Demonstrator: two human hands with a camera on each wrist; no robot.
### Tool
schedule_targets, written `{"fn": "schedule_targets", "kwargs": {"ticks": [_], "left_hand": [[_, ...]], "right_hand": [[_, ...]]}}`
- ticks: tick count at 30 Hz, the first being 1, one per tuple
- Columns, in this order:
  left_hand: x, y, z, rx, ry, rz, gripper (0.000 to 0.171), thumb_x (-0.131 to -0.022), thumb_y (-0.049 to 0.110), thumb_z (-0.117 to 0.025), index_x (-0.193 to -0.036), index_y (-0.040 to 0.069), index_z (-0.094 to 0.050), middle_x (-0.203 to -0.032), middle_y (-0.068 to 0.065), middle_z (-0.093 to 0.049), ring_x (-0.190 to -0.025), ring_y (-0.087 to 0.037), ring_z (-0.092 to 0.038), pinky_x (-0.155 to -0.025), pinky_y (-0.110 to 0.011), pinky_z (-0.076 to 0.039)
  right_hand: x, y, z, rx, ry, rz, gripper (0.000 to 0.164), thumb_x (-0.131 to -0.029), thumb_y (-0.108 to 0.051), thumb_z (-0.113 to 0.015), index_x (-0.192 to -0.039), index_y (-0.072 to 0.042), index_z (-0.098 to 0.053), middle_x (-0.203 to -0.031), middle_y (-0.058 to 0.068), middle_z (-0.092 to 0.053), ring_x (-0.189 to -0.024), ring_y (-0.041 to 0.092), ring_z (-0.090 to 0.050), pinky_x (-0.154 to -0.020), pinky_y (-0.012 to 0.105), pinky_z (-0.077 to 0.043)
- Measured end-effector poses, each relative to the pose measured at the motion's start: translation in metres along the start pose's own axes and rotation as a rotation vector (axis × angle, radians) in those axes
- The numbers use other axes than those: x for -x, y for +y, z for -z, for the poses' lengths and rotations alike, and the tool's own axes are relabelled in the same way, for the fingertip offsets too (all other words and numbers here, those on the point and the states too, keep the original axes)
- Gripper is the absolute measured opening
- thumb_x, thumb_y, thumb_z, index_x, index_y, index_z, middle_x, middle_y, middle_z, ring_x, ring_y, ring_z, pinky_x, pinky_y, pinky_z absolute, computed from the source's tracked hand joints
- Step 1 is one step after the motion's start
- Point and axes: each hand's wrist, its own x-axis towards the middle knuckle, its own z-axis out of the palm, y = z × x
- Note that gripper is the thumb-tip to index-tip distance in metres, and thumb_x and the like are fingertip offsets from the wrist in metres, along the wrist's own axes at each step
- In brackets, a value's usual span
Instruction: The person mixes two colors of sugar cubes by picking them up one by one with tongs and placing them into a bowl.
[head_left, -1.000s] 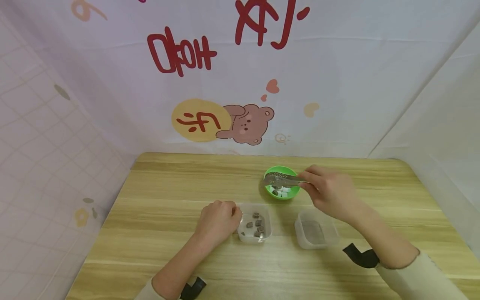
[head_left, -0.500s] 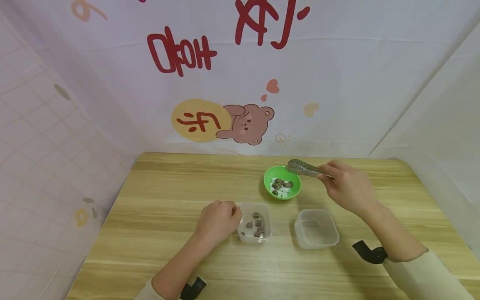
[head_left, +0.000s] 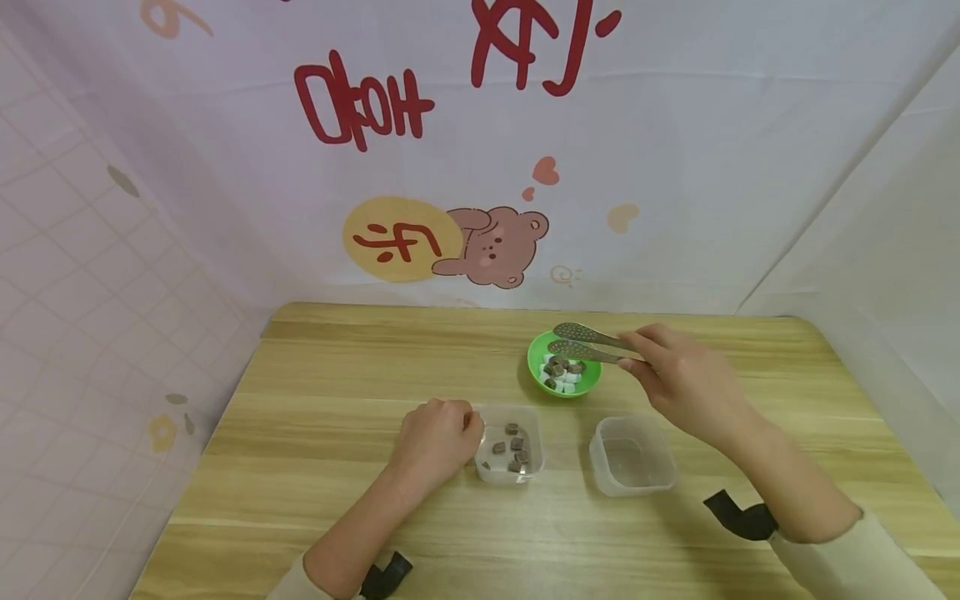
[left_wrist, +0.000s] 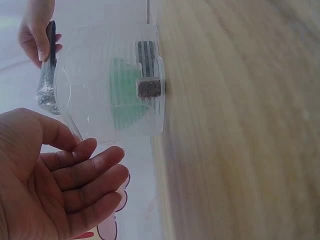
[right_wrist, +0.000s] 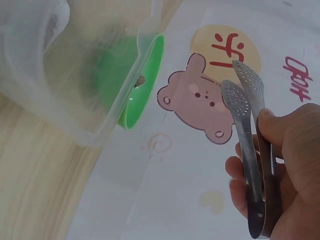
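My right hand [head_left: 686, 379] grips metal tongs [right_wrist: 242, 107] with perforated oval ends. In the head view the tongs' ends stand apart over the green bowl [head_left: 534, 367], with nothing between them. White pieces [head_left: 564, 387] and brown cubes [head_left: 557, 368] lie together in that bowl. Thumb and index finger of my left hand [left_wrist: 65, 180] pinch the rim of a clear plastic container [left_wrist: 85, 65]; the other fingers are loosely bent. Several brown cubes [head_left: 517, 445] lie scattered inside this container, one of them a grey-brown cube [left_wrist: 149, 87] seen through its wall.
A second clear plastic container [head_left: 633, 467], with nothing in it, stands right of the first, below my right forearm. All rest on a wood-grain table [head_left: 337, 358]. A white printed cloth [head_left: 675, 167] rises behind the table's back edge.
The tongs lifted off to the right of the bowl, baring brown cubes among the white pieces, then came back left over it with their ends spread wider. My left hand stayed in place.
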Motion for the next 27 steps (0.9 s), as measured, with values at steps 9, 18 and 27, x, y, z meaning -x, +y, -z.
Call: {"fn": "schedule_targets", "kwargs": {"ticks": [9, 18, 27], "left_hand": [[0.000, 0.000, 0.000, -0.009, 0.009, -0.014, 0.045, -0.098, 0.015, -0.058, -0.055, 0.020, -0.045, -0.048, 0.012, -0.036, -0.044, -0.004, -0.032, -0.045, -0.026, -0.029], [0.000, -0.001, -0.001, -0.006, 0.010, -0.011, 0.045, -0.098, 0.014, -0.058, -0.055, 0.019, -0.045, -0.048, 0.011, -0.036, -0.044, -0.005, -0.032, -0.045, -0.027, -0.030], [0.000, 0.000, 0.000, -0.018, 0.009, -0.007, 0.045, -0.098, 0.015, -0.058, -0.055, 0.020, -0.044, -0.048, 0.011, -0.036, -0.044, -0.006, -0.033, -0.045, -0.029, -0.032]], "right_hand": [[0.001, -0.021, -0.009, -0.002, -0.029, 0.055, 0.059, -0.113, -0.047, -0.033, -0.123, -0.002, -0.069, -0.106, 0.006, -0.068, -0.067, 0.014, -0.060, -0.052, 0.030, -0.047], [0.000, -0.038, -0.023, 0.018, -0.030, 0.160, 0.062, -0.111, -0.051, -0.040, -0.118, 0.001, -0.072, -0.106, 0.009, -0.070, -0.075, 0.018, -0.071, -0.054, 0.034, -0.054], [-0.004, -0.054, -0.031, 0.006, -0.135, 0.243, 0.033, -0.094, -0.035, -0.074, -0.107, -0.005, -0.074, -0.093, 0.000, -0.066, -0.066, 0.009, -0.060, -0.053, 0.029, -0.050]]}}
